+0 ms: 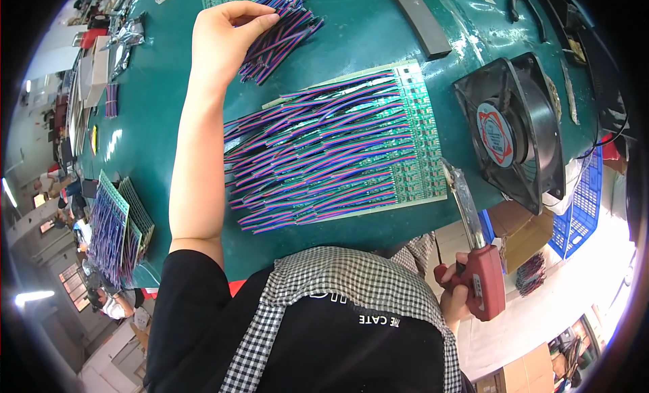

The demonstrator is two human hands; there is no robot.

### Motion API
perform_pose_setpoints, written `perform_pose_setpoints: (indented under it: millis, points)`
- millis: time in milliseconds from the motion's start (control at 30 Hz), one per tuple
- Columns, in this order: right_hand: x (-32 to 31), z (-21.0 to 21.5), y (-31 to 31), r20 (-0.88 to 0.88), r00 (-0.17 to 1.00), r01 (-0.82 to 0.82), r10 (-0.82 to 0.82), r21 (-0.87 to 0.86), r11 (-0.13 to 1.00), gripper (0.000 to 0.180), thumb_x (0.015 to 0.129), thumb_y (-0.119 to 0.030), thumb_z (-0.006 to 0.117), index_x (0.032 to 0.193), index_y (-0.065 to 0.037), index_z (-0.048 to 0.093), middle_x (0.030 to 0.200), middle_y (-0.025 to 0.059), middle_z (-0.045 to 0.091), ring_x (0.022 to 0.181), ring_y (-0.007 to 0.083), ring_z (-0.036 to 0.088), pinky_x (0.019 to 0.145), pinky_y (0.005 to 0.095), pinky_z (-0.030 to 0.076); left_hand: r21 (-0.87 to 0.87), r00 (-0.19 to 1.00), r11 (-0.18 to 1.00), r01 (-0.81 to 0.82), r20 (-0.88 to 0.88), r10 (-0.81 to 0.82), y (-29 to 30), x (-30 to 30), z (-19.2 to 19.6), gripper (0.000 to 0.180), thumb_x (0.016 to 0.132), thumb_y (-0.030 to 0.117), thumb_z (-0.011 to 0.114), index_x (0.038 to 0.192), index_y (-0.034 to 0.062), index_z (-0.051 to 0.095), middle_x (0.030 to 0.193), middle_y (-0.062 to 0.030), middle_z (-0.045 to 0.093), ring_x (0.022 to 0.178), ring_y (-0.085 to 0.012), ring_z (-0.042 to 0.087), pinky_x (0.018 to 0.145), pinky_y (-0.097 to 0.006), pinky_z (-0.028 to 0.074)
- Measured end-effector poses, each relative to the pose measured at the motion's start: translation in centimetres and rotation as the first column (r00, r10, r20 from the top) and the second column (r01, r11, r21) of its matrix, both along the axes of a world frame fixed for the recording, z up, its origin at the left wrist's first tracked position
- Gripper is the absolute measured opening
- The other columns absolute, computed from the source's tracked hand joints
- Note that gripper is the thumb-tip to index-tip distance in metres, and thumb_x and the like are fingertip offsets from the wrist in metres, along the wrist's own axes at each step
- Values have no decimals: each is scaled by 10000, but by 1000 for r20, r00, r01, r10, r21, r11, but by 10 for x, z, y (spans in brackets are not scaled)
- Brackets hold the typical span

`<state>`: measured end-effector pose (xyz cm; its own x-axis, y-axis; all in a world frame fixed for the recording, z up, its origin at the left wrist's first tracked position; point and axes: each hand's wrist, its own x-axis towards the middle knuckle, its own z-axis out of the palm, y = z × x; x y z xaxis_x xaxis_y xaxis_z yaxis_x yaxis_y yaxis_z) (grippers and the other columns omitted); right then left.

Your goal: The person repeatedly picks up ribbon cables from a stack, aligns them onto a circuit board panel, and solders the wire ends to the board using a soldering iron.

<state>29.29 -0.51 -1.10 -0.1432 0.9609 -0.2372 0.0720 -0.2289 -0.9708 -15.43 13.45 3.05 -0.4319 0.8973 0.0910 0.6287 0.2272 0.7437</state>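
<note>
My left hand reaches far over the green table and rests its fingers on a loose pile of striped ribbon wires. My right hand grips a red-handled soldering iron near the table's front edge, its metal tip pointing up at the right edge of a green circuit board panel. Several red, blue and green ribbon wires lie soldered in rows across that panel, fanning out to the left.
A black square fan stands right of the panel. A grey bar lies at the back. More wired boards are stacked at the table's left end. A blue crate and cardboard boxes sit on the floor to the right.
</note>
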Motion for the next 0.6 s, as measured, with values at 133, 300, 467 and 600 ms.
perform_pose_setpoints:
  millis: [133, 300, 467, 600]
  points:
    - [-3, 6, 2, 2, 1000, -14, 14, -37, 999, 779, 814, -615, 674, 1222, 34, 535, 1008, 78, 607, 774, 145, 571, 717, 301, 479, 22, 996, 1000, 1, 92, -3, -6, -4, 2, 165, 865, 120, 721, 976, -1, 733, 849, -28, 710, 769, -51, 600, 669, -179, 438]
    - [-11, 6, 0, 62, 996, 71, -69, -27, 997, 787, 815, -623, 667, 1222, 39, 543, 887, 49, 599, 767, 141, 562, 690, 294, 458, 141, 953, 990, 10, 298, -52, -11, 7, 6, 163, 933, 144, 634, 1025, 10, 651, 824, 19, 637, 707, -40, 534, 620, -170, 384]
    - [-5, 9, 2, 31, 999, 42, -40, -66, 997, 755, 815, -603, 683, 1199, 35, 554, 893, 56, 620, 792, 147, 589, 722, 292, 470, -82, 928, 940, 331, 206, -309, -42, 143, 37, 201, 832, 51, 660, 1028, 47, 615, 788, -82, 618, 671, -167, 584, 622, -302, 481]
    - [-8, 6, 6, 48, 999, 8, -8, -4, 1000, 726, 806, -573, 708, 1150, 49, 560, 841, 66, 620, 757, 152, 598, 705, 291, 473, 13, 790, 815, 580, -253, -559, -59, 159, -7, 249, 782, -21, 683, 1026, 31, 669, 828, -84, 592, 717, -191, 604, 659, -282, 511]
